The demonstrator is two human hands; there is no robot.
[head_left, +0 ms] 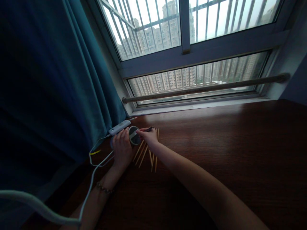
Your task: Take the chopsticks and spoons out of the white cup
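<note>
My left hand wraps around a small round grey holder lying on its side on the dark wooden table. My right hand pinches a thin dark stick at the holder's mouth. Several thin wooden sticks lie spread on the table just under and in front of both hands. A bracelet sits on my left wrist.
A white device with a white cable lies left of the holder, by the blue curtain. A yellow tag hangs on the cable. Behind stand the barred window and a horizontal rod.
</note>
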